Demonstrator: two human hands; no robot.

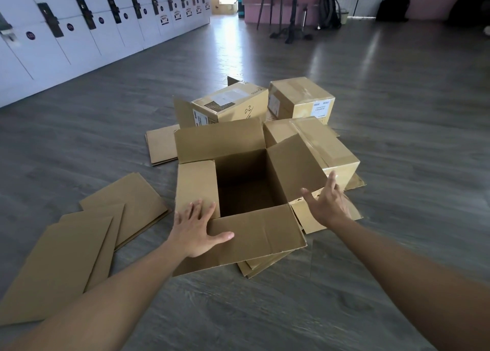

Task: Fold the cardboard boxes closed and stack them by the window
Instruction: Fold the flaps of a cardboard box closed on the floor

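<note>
Open box [238, 189] sits on floor, centre of pile. Left hand [195, 227] flat, fingers spread, pressing box's left flap; right hand [327, 201] open, prob. touching right flap. Fold side flaps down together, evenly.

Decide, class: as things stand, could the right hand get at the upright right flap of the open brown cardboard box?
Probably yes. The right hand hovers open just beside that flap, with nothing between them.
</note>
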